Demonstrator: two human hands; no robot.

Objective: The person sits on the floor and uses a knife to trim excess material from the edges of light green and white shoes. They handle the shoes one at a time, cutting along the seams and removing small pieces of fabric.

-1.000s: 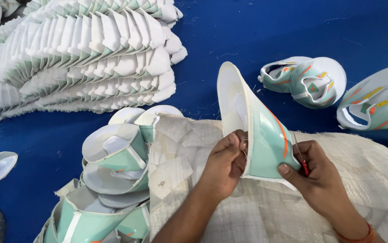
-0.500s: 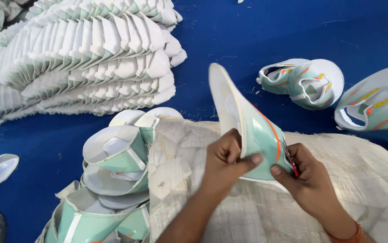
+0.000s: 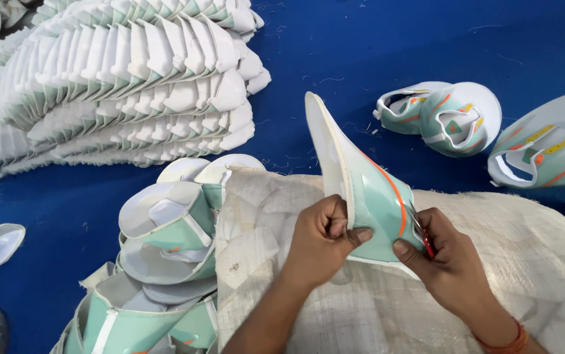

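Note:
A mint-green shoe upper piece [image 3: 369, 190] with an orange stripe and a white lining stands on edge over a white woven sack [image 3: 505, 262]. My left hand [image 3: 322, 239] pinches its lower left side, thumb on the green face. My right hand [image 3: 449, 252] grips its lower right edge and also holds a small red-handled tool [image 3: 424, 239] against that edge. Both hands rest above the sack.
A heap of similar mint-green pieces [image 3: 164, 262] lies at lower left. Rows of stacked white pieces [image 3: 112, 85] fill the upper left on the blue surface [image 3: 361, 46]. Folded pieces [image 3: 449, 118] and another [image 3: 544, 154] lie at right.
The piece has tipped so its point leans further left and its green face shows more. My hands have shifted slightly on its lower edge.

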